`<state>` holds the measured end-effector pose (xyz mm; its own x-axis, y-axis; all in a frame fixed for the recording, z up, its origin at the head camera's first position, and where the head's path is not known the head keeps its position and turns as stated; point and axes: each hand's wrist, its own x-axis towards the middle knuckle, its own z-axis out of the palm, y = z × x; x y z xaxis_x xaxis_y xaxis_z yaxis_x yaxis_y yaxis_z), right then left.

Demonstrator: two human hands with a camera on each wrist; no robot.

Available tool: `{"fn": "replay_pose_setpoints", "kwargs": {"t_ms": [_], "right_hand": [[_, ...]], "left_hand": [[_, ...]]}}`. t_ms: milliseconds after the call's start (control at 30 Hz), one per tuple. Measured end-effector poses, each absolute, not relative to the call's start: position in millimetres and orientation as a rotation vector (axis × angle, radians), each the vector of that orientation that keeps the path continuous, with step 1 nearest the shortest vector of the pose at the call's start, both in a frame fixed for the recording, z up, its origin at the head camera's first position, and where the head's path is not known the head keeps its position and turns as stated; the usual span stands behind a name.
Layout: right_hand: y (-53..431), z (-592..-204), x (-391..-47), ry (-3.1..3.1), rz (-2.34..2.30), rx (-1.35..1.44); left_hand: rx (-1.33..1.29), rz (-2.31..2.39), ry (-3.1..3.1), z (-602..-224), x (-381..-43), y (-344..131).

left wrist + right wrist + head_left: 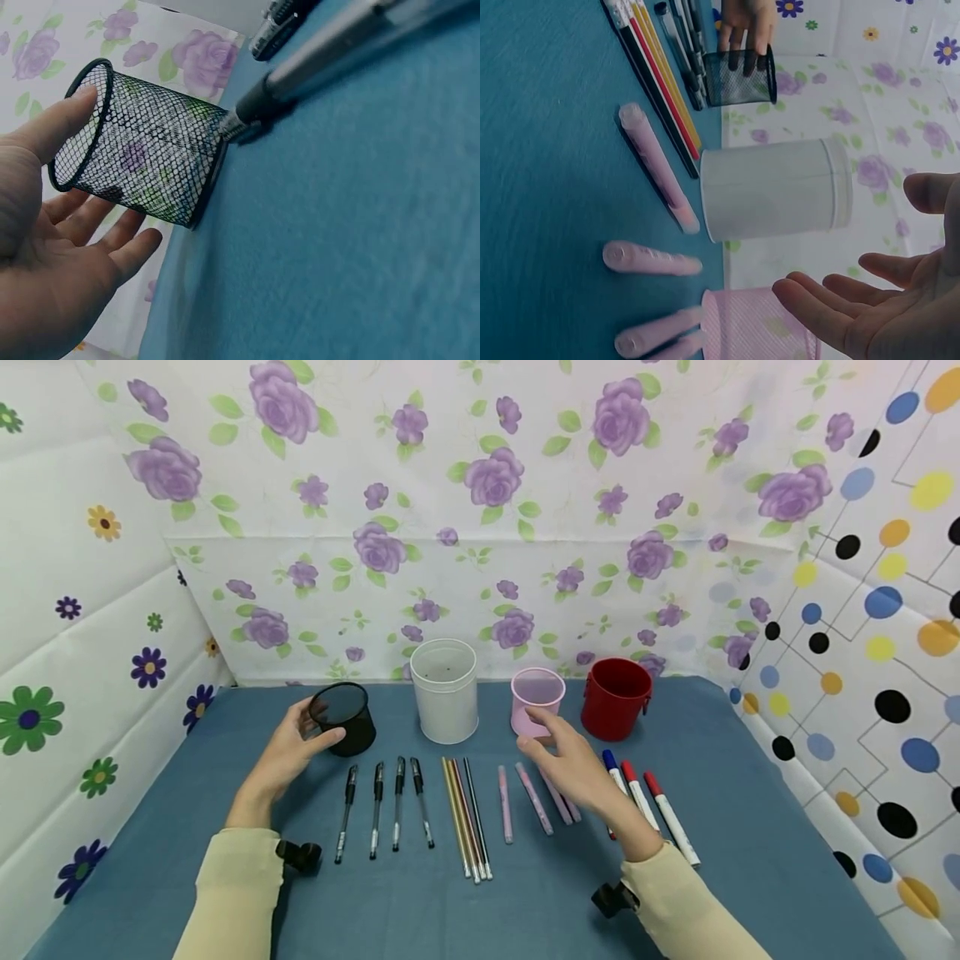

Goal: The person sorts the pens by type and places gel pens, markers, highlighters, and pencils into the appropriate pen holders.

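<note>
My left hand (288, 752) is at the black mesh pen cup (354, 727), thumb across its near side and fingers round the far left side. In the left wrist view, the thumb (64, 124) overlaps the rim of the cup, which stands upright on the table. My right hand (573, 764) holds nothing; its fingers spread loosely before the pink mesh pen cup (522, 714), overlapping its rim in the head view. Beneath that hand lie pink pens (557, 797), partly hidden by it.
A white pen cup (447, 710) and a red pen cup (615, 706) stand along the back. In front lie several black gel pens (377, 810), several pencils (467, 818), a pink pen (506, 806), and red- and blue-capped markers (671, 818) on the blue cloth (390, 914).
</note>
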<state>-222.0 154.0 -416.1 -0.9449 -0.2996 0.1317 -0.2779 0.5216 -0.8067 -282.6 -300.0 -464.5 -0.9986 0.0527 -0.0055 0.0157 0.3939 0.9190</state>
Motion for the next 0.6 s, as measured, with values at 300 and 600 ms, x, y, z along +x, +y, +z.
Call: {"fn": "replay_pose_setpoints", "kwargs": {"t_ms": [300, 600], "right_hand": [[135.5, -421.2, -221.4, 2.669, -1.487, -0.531], [110.5, -418.4, -219.4, 2.633, -1.511, -0.579]], "left_hand": [[0.043, 1.637, 2.607, -461.0, -277.8, -297.1], [0.071, 1.628, 2.625, -464.6, -279.5, -296.1]]}}
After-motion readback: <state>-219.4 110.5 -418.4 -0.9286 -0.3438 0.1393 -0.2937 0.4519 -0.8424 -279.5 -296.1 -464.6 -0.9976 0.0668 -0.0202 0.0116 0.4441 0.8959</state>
